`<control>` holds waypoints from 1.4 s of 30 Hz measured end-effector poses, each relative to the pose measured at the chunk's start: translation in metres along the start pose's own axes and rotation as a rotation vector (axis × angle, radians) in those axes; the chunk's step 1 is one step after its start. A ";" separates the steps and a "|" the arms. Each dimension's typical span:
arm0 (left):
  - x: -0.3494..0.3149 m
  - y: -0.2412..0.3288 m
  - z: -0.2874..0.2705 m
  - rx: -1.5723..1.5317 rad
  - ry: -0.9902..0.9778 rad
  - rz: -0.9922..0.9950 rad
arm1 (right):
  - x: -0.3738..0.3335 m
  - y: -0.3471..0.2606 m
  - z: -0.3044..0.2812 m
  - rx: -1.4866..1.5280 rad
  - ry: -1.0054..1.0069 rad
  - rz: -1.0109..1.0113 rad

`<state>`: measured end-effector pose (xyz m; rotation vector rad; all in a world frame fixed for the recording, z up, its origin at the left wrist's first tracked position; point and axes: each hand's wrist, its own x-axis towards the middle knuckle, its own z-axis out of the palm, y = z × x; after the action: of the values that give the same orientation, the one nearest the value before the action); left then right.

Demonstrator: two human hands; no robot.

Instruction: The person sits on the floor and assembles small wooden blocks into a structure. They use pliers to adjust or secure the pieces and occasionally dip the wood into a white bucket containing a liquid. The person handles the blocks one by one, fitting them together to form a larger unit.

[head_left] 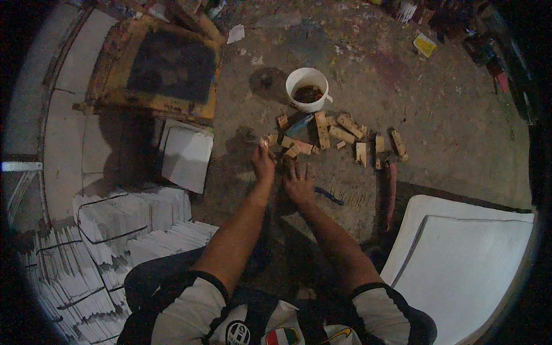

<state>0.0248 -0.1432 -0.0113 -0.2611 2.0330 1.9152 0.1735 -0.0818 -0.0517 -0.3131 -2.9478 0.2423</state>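
Observation:
My left hand [263, 164] is closed, its fingertips pinching what looks like a small pale wooden block [264, 141]. Just to its right, my right hand [298, 183] reaches forward with fingers stretched out and apart, low over the floor; its fingertips are dim. Several short wooden blocks [321, 131], some with dark holes or spots, lie scattered beyond both hands. Among them rests a bluish slim tool [300, 124], its kind unclear. Blue-handled pliers [329, 196] lie right of my right hand, beside a spread of thin nails [357, 199].
A white mug [291, 86] with dark contents stands beyond the blocks. A hammer [391, 192] lies at right, near a large white panel [468, 264]. Left are bundled white stacks [135, 215], a white board [187, 155] and a wooden frame [215, 86] with a dark centre.

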 end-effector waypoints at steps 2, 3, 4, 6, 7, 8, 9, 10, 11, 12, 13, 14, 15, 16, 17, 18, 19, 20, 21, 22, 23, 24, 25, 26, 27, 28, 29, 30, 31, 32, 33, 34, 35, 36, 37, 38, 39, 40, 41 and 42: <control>-0.002 0.002 0.003 -0.041 -0.006 0.057 | -0.001 0.000 0.001 -0.011 0.043 -0.041; -0.002 0.001 0.002 -0.031 -0.001 0.060 | 0.000 0.000 -0.001 0.025 0.030 -0.032; -0.001 0.001 0.001 -0.021 0.002 0.065 | 0.001 0.000 -0.003 0.061 0.017 -0.023; -0.004 0.008 0.015 0.061 -0.011 0.007 | 0.015 0.007 -0.012 0.334 -0.050 0.223; -0.005 0.010 0.020 0.057 -0.041 0.034 | 0.028 0.013 -0.019 0.473 -0.079 0.345; -0.004 0.010 0.026 0.052 -0.074 0.063 | 0.038 0.029 -0.024 0.440 0.056 0.356; -0.003 0.010 0.030 0.049 -0.103 0.094 | 0.051 0.049 -0.028 0.409 0.191 0.364; 0.010 -0.002 0.019 0.065 -0.099 0.233 | 0.069 0.058 -0.043 0.389 0.333 0.350; 0.036 -0.024 -0.026 0.095 -0.032 0.389 | 0.104 0.032 -0.087 0.474 0.374 0.364; 0.037 -0.029 -0.027 0.093 -0.036 0.406 | 0.126 0.035 -0.121 0.503 0.405 0.439; 0.036 -0.027 -0.021 0.091 -0.051 0.430 | 0.143 0.049 -0.134 0.468 0.453 0.430; 0.007 -0.002 0.025 0.061 -0.125 0.319 | 0.147 0.088 -0.130 0.383 0.491 0.470; -0.009 0.014 0.044 0.048 -0.099 0.244 | 0.158 0.105 -0.136 0.389 0.445 0.436; -0.024 0.029 0.063 0.030 -0.071 0.169 | 0.167 0.122 -0.141 0.393 0.401 0.400; -0.031 0.033 0.080 0.011 0.018 0.107 | 0.169 0.125 -0.153 0.435 0.403 0.399; -0.026 0.029 0.076 0.026 -0.005 0.096 | 0.174 0.122 -0.168 0.486 0.403 0.388; -0.021 0.025 0.073 0.045 -0.031 0.084 | 0.174 0.114 -0.181 0.568 0.448 0.428; -0.001 0.005 0.044 0.098 -0.167 0.127 | 0.173 0.102 -0.186 0.670 0.453 0.459; 0.010 -0.007 0.029 0.151 -0.310 0.163 | 0.170 0.093 -0.185 0.769 0.451 0.498; 0.003 -0.011 0.047 0.031 -0.339 0.157 | 0.155 0.100 -0.164 0.845 0.421 0.571; -0.004 -0.014 0.059 -0.083 -0.354 0.144 | 0.139 0.103 -0.134 0.931 0.384 0.639; -0.014 -0.012 0.081 -0.108 -0.401 0.124 | 0.114 0.113 -0.091 0.846 0.435 0.626; -0.023 -0.010 0.094 -0.126 -0.425 0.106 | 0.096 0.117 -0.074 0.882 0.420 0.662; -0.037 -0.001 0.109 -0.049 -0.472 0.082 | 0.072 0.128 -0.058 0.905 0.413 0.715; -0.043 0.003 0.109 0.032 -0.481 0.073 | 0.060 0.127 -0.065 1.057 0.339 0.800; -0.040 -0.008 0.110 0.133 -0.470 0.073 | 0.052 0.129 -0.072 1.182 0.318 0.851; -0.031 -0.023 0.102 0.231 -0.442 0.086 | 0.050 0.125 -0.088 1.311 0.297 0.886; -0.036 -0.027 0.109 0.284 -0.471 0.154 | 0.042 0.131 -0.104 1.398 0.344 0.919; -0.040 -0.030 0.112 0.335 -0.492 0.223 | 0.035 0.136 -0.112 1.486 0.390 0.947; -0.066 -0.015 0.139 0.328 -0.597 0.356 | 0.015 0.159 -0.098 1.447 0.495 0.998; -0.083 -0.003 0.156 0.319 -0.673 0.501 | 0.000 0.177 -0.074 1.426 0.585 1.021; -0.081 -0.007 0.159 0.396 -0.681 0.496 | -0.003 0.185 -0.063 1.421 0.655 1.019; -0.067 -0.019 0.148 0.482 -0.653 0.484 | 0.004 0.181 -0.092 1.459 0.461 1.026; -0.069 -0.023 0.160 0.548 -0.682 0.478 | -0.007 0.201 -0.075 1.363 0.468 1.020; -0.072 -0.026 0.171 0.565 -0.693 0.538 | -0.019 0.222 -0.046 1.266 0.472 1.014; -0.072 -0.029 0.179 0.588 -0.693 0.594 | -0.027 0.231 -0.030 1.201 0.479 1.011; -0.071 -0.030 0.184 0.608 -0.691 0.649 | -0.033 0.239 -0.021 1.139 0.483 1.005; -0.071 -0.031 0.189 0.632 -0.707 0.708 | -0.042 0.244 -0.013 1.098 0.502 1.004; -0.070 -0.031 0.191 0.663 -0.714 0.764 | -0.045 0.245 -0.013 1.063 0.482 1.020; -0.071 -0.031 0.194 0.693 -0.722 0.820 | -0.049 0.248 -0.014 1.028 0.465 1.034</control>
<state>0.1245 0.0404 -0.0215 1.3828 2.2053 1.1552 0.2712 0.1486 -0.0895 -1.3840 -1.6311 1.4356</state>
